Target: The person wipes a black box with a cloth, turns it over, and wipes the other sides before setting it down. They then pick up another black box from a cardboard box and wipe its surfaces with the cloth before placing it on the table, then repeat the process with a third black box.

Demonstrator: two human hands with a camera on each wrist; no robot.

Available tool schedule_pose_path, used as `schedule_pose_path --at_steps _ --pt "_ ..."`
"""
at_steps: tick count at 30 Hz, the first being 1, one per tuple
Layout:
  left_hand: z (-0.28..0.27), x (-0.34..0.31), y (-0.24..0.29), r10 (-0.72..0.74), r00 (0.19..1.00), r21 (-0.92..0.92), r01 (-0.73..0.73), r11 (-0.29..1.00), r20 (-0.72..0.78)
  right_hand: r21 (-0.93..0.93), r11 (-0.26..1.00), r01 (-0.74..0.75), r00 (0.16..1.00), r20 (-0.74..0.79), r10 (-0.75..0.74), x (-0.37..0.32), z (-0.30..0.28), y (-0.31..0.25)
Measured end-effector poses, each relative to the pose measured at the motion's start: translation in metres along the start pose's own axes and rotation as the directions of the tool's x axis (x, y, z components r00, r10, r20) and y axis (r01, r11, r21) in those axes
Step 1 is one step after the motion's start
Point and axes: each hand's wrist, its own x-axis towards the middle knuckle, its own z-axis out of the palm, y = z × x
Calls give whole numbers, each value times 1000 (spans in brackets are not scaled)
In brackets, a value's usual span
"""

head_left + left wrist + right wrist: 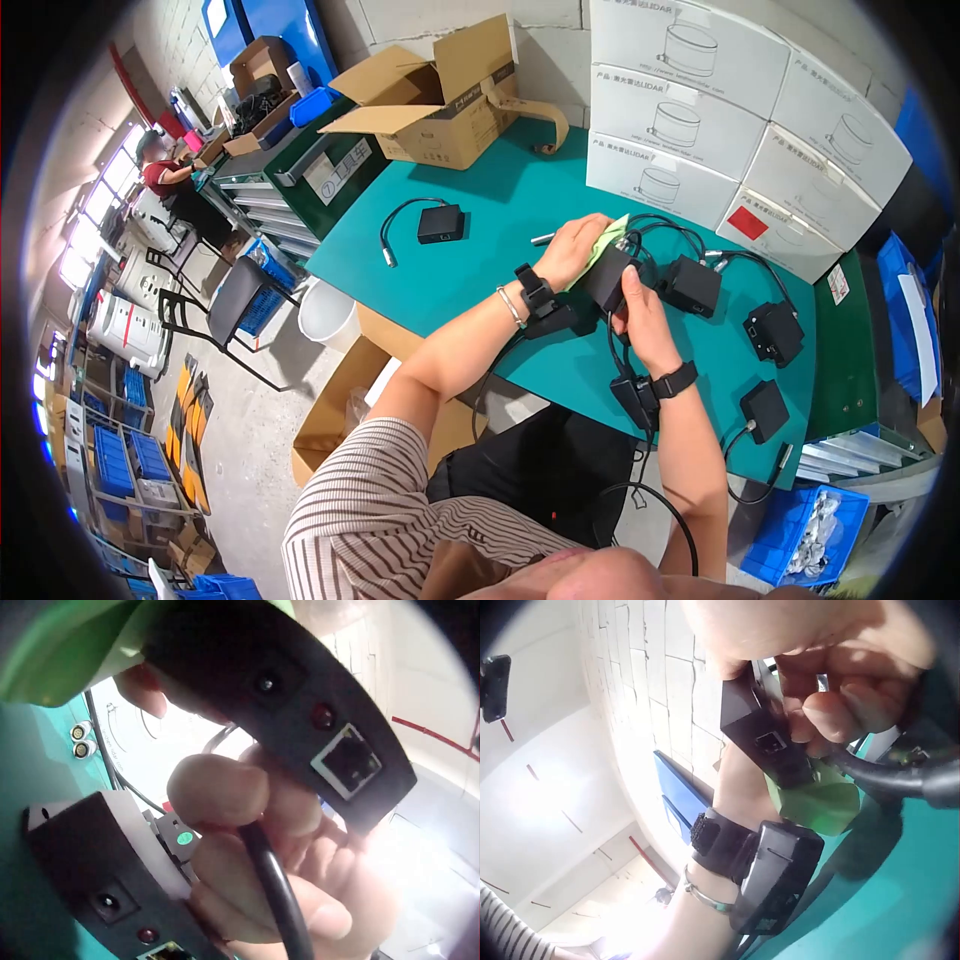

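Observation:
A small black box (606, 280) with a round power socket and a network port (347, 763) is held up over the green table. My right hand (645, 318) grips it, thumb along its near side; in the right wrist view the fingers (832, 712) curl at its edge. With my left hand (574, 252) I hold a light green cloth (604, 252) against the box's left side. The cloth (817, 801) hangs below the box in the right wrist view. A black cable (274, 881) runs past the right hand's fingers.
Black boxes with cables (692, 285) (774, 332) (766, 411) lie on the right; another black box (440, 224) lies at left. White LIDAR cartons (690, 120) are stacked behind, beside an open cardboard box (440, 125). A blue bin (805, 535) stands lower right. Another person (175, 185) stands far left.

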Motion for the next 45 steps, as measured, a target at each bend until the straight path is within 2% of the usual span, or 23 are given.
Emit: schedule_pose_path --at_steps 2,5,8,12,15,16,17,18,19,20,21,23,29,30,33,34,36,37,38,39,40,41,45 --pt "-2 3 -12 -141 990 -166 135 977 -27 4 1000 4 1000 -1 -4 -1 -1 -2" --pt "-18 9 -21 -178 984 -126 179 976 21 38 999 7 1000 1 -7 2 -2 2" --pt "-41 14 -14 -223 974 323 197 925 45 34 999 -18 1000 11 17 0 -3 -3" --pt "-86 30 -8 -256 966 420 250 873 -44 29 999 -13 1000 7 13 2 0 4" --pt "-127 53 -16 -133 972 569 221 792 -193 17 999 40 999 1 -40 3 -4 2" --pt "-159 71 -7 -45 917 688 328 647 -395 12 999 44 999 10 -44 4 -3 3" --pt "-180 83 -7 35 888 753 367 546 -459 38 999 32 999 -3 -32 5 0 8" --pt "-209 98 -32 155 805 695 377 612 -572 62 998 19 1000 -17 -18 6 3 11" --pt "-234 114 -32 94 773 673 477 565 -627 83 997 12 1000 -14 -11 6 3 10" --pt "-274 139 -66 175 714 615 421 667 -678 74 997 10 1000 -5 -9 6 3 8" --pt "-265 143 -55 354 593 660 441 609 -723 79 997 20 1000 -14 -19 5 3 6" --pt "-280 160 -53 182 596 519 461 720 -782 84 996 41 998 -44 -37 5 5 12" --pt "-272 185 -44 182 475 473 619 627 -861 111 993 40 999 -29 -37 3 2 4" --pt "-281 193 -52 138 468 420 575 702 -873 107 994 37 999 -17 -36 2 1 5" --pt "-247 173 6 -248 585 147 543 827 -772 84 995 46 999 -7 -46 3 1 11" --pt "-261 178 -5 -254 588 144 544 826 -768 81 996 41 999 -12 -40 2 1 10" --pt "-304 190 -41 -84 817 619 494 610 -570 117 993 -17 1000 12 15 -1 0 0" --pt "-312 182 -41 137 968 973 191 130 -208 102 994 -41 999 -7 42 -3 3 -6" --pt "-313 183 -42 138 968 972 191 136 -210 64 998 -28 1000 -5 29 -4 1 -8" --pt "-285 170 -11 14 894 754 369 544 -448 49 998 -33 999 -3 33 -4 1 -7" --pt "-272 161 3 -203 786 350 469 811 -584 36 999 -39 999 -3 39 -4 2 -7" --pt "-279 160 -5 -256 804 171 401 900 -537 11 999 -32 999 -2 33 -5 2 -10" --pt "-279 145 0 -206 816 155 337 929 -540 58 996 -73 996 58 69 -5 -6 -1"
